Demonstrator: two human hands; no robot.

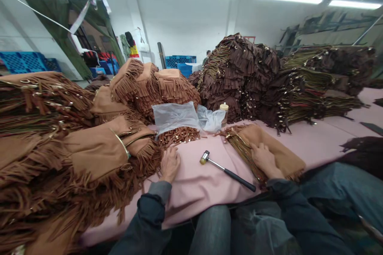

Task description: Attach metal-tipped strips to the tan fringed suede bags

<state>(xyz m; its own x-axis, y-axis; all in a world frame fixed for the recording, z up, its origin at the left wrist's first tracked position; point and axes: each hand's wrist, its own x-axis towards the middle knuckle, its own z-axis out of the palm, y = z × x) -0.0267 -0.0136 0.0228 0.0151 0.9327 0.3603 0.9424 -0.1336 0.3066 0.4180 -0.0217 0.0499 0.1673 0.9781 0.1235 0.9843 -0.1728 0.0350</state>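
My left hand point(170, 163) rests on the pink cloth point(191, 183), beside the brown fringed pieces at the left; its fingers point forward, close to a heap of brown tassels point(179, 136), and their tips are partly hidden. My right hand point(265, 159) lies with its fingers apart on a tan fringed bag point(284, 155), near the zipper edge. Between my hands a hammer point(229, 172) with a black handle lies on the cloth, its two-faced head point(205, 157) toward the left. No hand touches it.
Tan fringed bags point(98, 151) are piled at the left and back left. Dark brown fringed bags point(236, 75) stand in tall stacks at the back right. A clear plastic bag point(176, 116) and a bottle point(224, 113) are behind the tassels. A person's leg point(344, 191) is at the right.
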